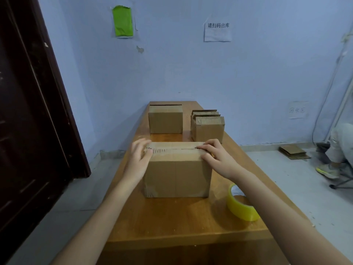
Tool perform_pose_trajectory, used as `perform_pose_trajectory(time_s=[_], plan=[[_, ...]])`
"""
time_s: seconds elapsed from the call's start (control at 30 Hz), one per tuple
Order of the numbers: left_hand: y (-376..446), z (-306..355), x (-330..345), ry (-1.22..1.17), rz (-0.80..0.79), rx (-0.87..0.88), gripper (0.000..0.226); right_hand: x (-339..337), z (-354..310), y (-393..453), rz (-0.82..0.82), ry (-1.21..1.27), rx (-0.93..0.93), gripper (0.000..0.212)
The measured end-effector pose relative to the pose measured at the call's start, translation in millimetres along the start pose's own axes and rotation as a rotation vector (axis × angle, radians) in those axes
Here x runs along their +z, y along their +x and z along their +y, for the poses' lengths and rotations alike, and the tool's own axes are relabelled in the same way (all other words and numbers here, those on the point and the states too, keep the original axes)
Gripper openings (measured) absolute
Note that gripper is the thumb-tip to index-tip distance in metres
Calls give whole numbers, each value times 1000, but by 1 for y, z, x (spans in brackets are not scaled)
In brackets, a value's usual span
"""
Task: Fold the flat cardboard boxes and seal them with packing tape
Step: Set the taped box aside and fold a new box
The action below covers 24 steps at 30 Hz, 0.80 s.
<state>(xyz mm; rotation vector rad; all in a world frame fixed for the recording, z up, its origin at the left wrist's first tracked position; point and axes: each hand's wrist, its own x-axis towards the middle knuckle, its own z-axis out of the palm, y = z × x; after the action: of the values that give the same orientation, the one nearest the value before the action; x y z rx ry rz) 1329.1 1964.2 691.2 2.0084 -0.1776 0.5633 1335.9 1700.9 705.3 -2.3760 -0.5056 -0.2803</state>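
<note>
Between the two hands stands a cardboard box (177,173) on a wooden table (172,222), its top flaps folded down and meeting along a seam. On the box's left top edge the left hand (138,157) rests with its fingers straight and spread, pressing the flap end down. At the right end of the seam the right hand (217,155) lies on the top, its fingers bent with the tips pressing on the flaps; whether they pinch anything there cannot be told. Just below the right wrist, on the table, stands a roll of yellowish packing tape (241,204), apart from the box and touched by neither hand.

Beyond the left hand, further along the table, sits a second box (165,119) with its top closed. Beyond the right hand, beside that one, a third box (207,126) stands with its flaps upright. Far off to the right of the right hand, a stack of flat cardboard (294,152) lies on the floor near another person's legs (338,146).
</note>
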Motion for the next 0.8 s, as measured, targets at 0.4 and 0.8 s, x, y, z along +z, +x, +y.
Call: perform_pose_trajectory(time_s=[0.4,0.8], plan=[[-3,19,5,46,-235,13,34,-69,1,-26,-159,-301,101,71],[-7,14,11,152,-230,104,37,-43,56,-112,-292,-337,196,114]])
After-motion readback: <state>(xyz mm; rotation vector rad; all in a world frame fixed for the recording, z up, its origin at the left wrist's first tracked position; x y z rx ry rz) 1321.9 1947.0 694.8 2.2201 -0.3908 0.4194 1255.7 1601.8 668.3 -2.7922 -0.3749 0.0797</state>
